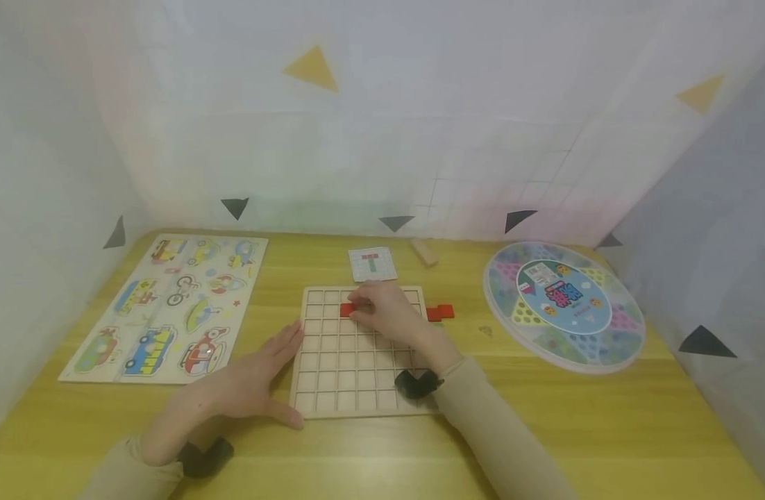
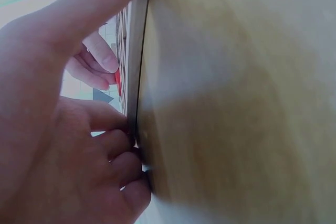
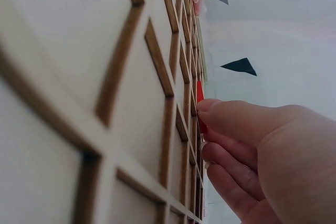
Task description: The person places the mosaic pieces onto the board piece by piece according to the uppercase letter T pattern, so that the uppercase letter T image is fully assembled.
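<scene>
A square wooden grid board [image 1: 326,401] lies in the middle of the table. My left hand [image 1: 248,380] rests along its left edge, fingers spread straight and thumb at the front left corner. Over the board's upper rows, my right hand [image 1: 387,314] pinches a red tile [image 3: 201,92] at the grid, thumb on it. In the head view a red piece [image 1: 346,311] shows left of those fingertips. More red tiles [image 1: 443,312] lie at the board's right edge, with a bit of green [image 1: 438,324] below them. The right hand and forearm cover part of the grid.
Behind the board lie a pattern card [image 1: 364,269] with red and green squares and a small wooden block [image 1: 423,252]. A vehicle picture puzzle [image 1: 170,326] is at left, a round board game [image 1: 564,305] at right. Patterned cloth walls [image 1: 382,139] enclose the table.
</scene>
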Tool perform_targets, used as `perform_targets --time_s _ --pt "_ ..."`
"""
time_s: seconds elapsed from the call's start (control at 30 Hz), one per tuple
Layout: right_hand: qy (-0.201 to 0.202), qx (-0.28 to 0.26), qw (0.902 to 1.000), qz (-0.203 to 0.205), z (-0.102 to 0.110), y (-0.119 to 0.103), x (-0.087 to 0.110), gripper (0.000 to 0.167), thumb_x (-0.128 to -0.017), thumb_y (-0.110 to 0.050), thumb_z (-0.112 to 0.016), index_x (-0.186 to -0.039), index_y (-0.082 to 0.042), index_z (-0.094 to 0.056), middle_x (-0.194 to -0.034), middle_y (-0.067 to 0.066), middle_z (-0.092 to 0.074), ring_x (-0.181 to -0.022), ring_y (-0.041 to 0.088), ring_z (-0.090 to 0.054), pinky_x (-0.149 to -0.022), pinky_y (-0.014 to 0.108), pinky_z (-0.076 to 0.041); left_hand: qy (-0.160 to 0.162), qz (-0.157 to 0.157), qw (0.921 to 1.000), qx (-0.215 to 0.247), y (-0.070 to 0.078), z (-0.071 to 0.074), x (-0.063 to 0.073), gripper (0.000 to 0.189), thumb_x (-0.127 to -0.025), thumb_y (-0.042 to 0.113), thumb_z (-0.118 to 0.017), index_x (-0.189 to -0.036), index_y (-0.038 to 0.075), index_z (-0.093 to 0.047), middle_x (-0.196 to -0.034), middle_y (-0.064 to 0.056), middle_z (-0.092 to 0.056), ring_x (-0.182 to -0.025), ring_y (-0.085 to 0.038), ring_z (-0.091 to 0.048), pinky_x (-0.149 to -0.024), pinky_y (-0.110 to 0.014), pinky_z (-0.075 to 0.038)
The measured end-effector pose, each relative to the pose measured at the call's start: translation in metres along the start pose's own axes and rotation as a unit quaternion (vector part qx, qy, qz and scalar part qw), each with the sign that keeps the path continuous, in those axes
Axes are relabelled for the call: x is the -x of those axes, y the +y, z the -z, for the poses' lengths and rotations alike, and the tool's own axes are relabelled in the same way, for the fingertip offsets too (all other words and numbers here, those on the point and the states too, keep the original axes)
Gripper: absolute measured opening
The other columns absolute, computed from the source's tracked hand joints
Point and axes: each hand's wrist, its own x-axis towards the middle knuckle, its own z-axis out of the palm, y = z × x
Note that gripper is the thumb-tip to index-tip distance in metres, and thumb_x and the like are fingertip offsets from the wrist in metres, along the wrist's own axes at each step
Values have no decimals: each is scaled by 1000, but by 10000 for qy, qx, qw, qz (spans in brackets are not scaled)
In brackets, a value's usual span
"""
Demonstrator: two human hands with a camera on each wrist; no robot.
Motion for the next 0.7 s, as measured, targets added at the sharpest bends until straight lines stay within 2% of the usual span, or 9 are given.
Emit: perform_targets --time_s 0.4,0.7 --pt "34 -44 10000 -37 -1 1 1 27 -91 -18 -74 -116 -8 -73 -110 2 -73 -103 15 -67 -91 31 -56 21 -100 9999 -38 -1 -1 0 136 -66 71 -78 -161 4 -6 -168 -18 1 -152 -43 -7 -120 -61 -20" --pt "-53 -162 9998 -117 2 -1 2 29 -91 -20 -75 -117 -7 -73 -111 2 -73 -104 16 -66 -92 33 -55 9 -51 10000 -24 -2 -1 0 137 -66 72 -77 -161 5 -5 -168 -17 2 -152 -43 -7 -120 -61 -19"
